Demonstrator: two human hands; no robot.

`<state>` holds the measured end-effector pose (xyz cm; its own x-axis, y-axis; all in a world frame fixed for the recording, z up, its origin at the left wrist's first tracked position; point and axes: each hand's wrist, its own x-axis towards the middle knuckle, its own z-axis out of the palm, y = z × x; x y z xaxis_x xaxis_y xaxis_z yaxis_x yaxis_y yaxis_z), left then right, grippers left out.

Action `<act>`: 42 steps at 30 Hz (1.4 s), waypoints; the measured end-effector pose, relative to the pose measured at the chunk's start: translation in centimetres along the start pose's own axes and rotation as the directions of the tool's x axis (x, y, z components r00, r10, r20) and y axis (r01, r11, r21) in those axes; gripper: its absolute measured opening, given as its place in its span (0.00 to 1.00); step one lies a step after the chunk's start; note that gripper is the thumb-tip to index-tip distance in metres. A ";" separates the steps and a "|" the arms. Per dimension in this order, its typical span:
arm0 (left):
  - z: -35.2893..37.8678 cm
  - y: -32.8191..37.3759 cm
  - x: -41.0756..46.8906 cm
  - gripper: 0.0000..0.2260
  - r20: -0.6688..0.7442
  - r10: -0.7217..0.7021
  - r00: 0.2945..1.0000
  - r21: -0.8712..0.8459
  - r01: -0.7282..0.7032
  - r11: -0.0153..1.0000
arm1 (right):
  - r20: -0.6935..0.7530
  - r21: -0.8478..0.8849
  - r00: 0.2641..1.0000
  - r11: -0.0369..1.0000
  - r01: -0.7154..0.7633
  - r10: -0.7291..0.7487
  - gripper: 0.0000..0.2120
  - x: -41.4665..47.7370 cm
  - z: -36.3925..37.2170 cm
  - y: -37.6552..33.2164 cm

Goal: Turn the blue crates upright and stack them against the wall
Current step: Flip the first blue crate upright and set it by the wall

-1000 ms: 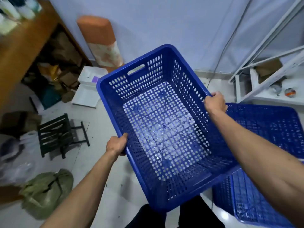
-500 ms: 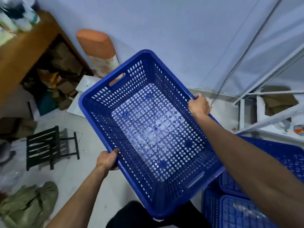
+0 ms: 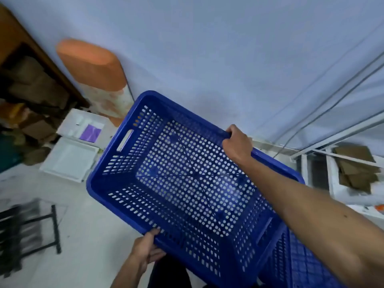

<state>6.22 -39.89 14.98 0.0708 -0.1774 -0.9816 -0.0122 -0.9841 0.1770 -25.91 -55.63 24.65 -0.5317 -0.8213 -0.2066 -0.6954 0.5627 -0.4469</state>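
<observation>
The perforated blue plastic crate [image 3: 187,183] is clasped by the right hand [image 3: 236,145] at two o'clock and the left hand [image 3: 146,249] at seven o'clock; it should be lowered level (mouth up) against the pale wall [image 3: 207,48].

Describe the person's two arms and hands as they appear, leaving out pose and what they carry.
Both forearms are bare, with no sleeve in view. The left hand and right hand wear no gloves; no rings, watch or bands are visible. The right forearm shows a small dark mole near its middle. Dark clothing shows below.
</observation>
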 end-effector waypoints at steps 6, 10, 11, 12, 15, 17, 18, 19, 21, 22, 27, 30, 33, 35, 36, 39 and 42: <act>3.3 5.8 9.7 0.19 0.081 -0.090 0.993 -0.138 0.100 0.985 | 0.079 -0.139 0.996 0.990 -0.036 0.047 0.12 10.4 8.1 -0.7; 7.4 6.9 14.6 0.16 0.123 -0.110 0.986 -0.150 0.128 0.980 | 0.166 -0.245 0.984 0.969 -0.019 0.062 0.14 16.4 10.9 2.2; 8.1 7.1 15.6 0.16 0.130 -0.119 0.984 -0.160 0.139 0.977 | 0.189 -0.257 0.981 0.966 0.001 0.049 0.14 17.6 11.7 2.7; 8.9 7.3 16.8 0.16 0.126 -0.127 0.984 -0.173 0.148 0.974 | 0.209 -0.260 0.977 0.965 0.022 0.034 0.13 18.8 12.7 3.0; 10.2 7.6 20.1 0.17 0.086 -0.149 0.985 -0.232 0.165 0.959 | 0.245 -0.247 0.969 0.966 0.077 -0.015 0.13 22.0 16.7 3.6; 11.0 7.8 21.8 0.17 0.062 -0.154 0.986 -0.247 0.164 0.955 | 0.256 -0.260 0.966 0.960 0.104 -0.035 0.13 23.7 19.1 4.4; 11.4 8.0 22.7 0.17 0.057 -0.155 0.986 -0.250 0.164 0.954 | 0.249 -0.259 0.967 0.959 0.115 -0.049 0.13 24.7 20.3 4.9; 11.8 8.1 23.5 0.17 0.053 -0.152 0.987 -0.259 0.161 0.953 | 0.236 -0.254 0.969 0.958 0.130 -0.069 0.14 25.7 21.4 5.4; 12.9 8.4 24.9 0.17 0.037 -0.136 0.990 -0.261 0.141 0.955 | 0.202 -0.248 0.975 0.958 0.141 -0.091 0.14 27.2 23.1 6.2; 13.5 8.6 25.6 0.17 0.024 -0.130 0.991 -0.264 0.131 0.956 | 0.184 -0.244 0.979 0.960 0.137 -0.093 0.14 27.8 23.7 6.6; 18.0 9.2 27.8 0.15 -0.016 -0.101 0.995 -0.265 0.093 0.960 | 0.191 -0.275 0.976 0.949 0.154 -0.103 0.14 31.3 23.7 9.3; 19.0 10.3 28.4 0.09 -0.037 -0.079 0.996 -0.249 0.067 0.966 | 0.256 -0.228 0.962 0.962 0.153 -0.092 0.13 33.8 24.1 9.5; 19.9 11.3 29.0 0.06 -0.067 -0.077 0.995 -0.237 0.059 0.970 | 0.274 -0.233 0.957 0.960 0.158 -0.091 0.15 35.5 24.3 10.1; 21.0 11.6 29.4 0.06 -0.063 -0.097 0.993 -0.245 0.079 0.966 | 0.285 -0.256 0.953 0.950 0.176 -0.100 0.14 36.2 24.7 10.8; 21.3 11.6 29.5 0.06 -0.065 -0.111 0.992 -0.248 0.092 0.964 | 0.304 -0.265 0.946 0.944 0.195 -0.110 0.13 36.3 25.1 11.2; 22.2 11.5 30.2 0.08 -0.075 -0.148 0.986 -0.271 0.123 0.955 | 0.380 -0.274 0.915 0.928 0.251 -0.135 0.17 37.1 26.0 11.8; 22.8 11.9 30.5 0.10 -0.077 -0.164 0.983 -0.289 0.136 0.948 | 0.431 -0.276 0.892 0.921 0.276 -0.138 0.23 38.3 26.6 11.6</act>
<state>-14.50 -57.01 -14.52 0.1485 -0.0126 -0.9888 0.2865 -0.9565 0.0552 -41.53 -83.05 -11.57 -0.1694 -0.8506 -0.4977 -0.9205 0.3170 -0.2285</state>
